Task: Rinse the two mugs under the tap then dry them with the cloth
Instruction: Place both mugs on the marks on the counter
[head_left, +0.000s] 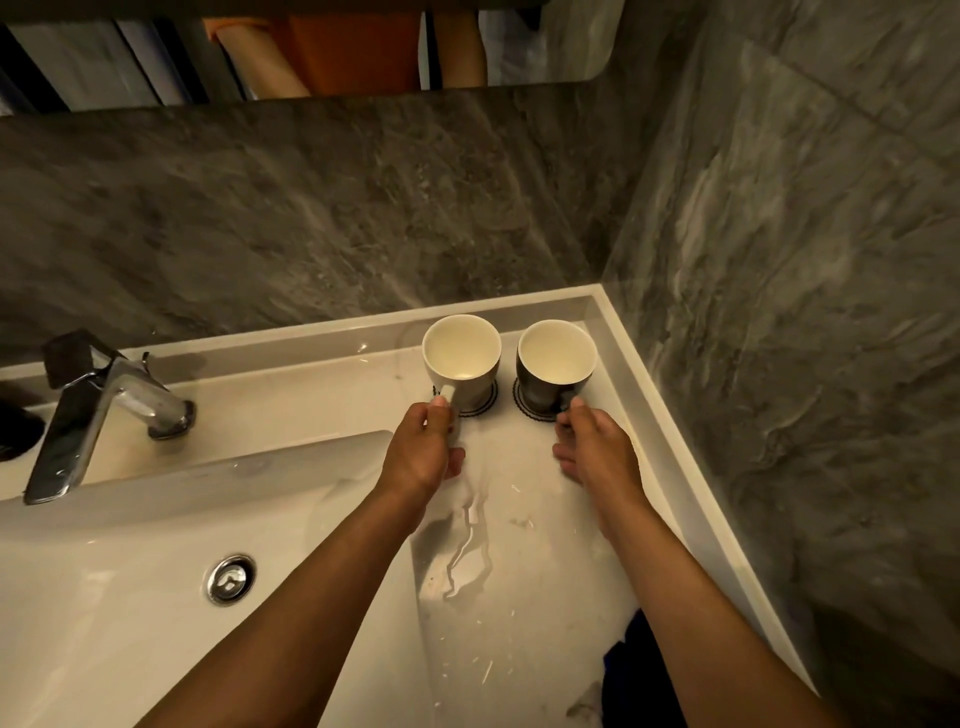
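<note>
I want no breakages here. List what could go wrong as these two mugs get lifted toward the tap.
1. Water is pooled on the counter in front of the mugs, so wet fingers could slip on a handle.
2. The white mug and dark mug stand close together; lifting both at once could knock them together.
3. Each mug sits on a coaster; a wet one might cling, lift and drop.
</note>
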